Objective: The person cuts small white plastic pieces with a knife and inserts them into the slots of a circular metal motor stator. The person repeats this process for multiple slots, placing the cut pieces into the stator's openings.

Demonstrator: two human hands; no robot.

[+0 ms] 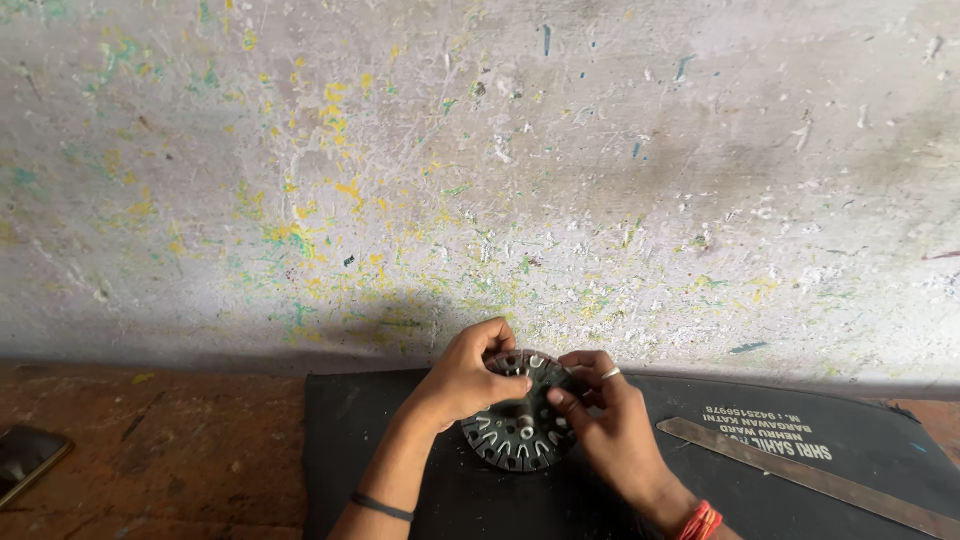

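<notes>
A round dark metal disc with slots around its rim and a short hub in the middle (518,432) is held above a black mat (400,440). My left hand (470,375) grips its upper left edge, thumb across the top face. My right hand (605,420), with a ring on one finger and a red thread at the wrist, holds the right edge, fingers curled on the rim. The disc's upper part is hidden behind my fingers.
A long flat metal strip (800,475) lies on the mat at the right. A dark phone-like slab (25,460) rests on the reddish floor (180,450) at far left. A paint-speckled grey wall (480,170) rises just behind the mat.
</notes>
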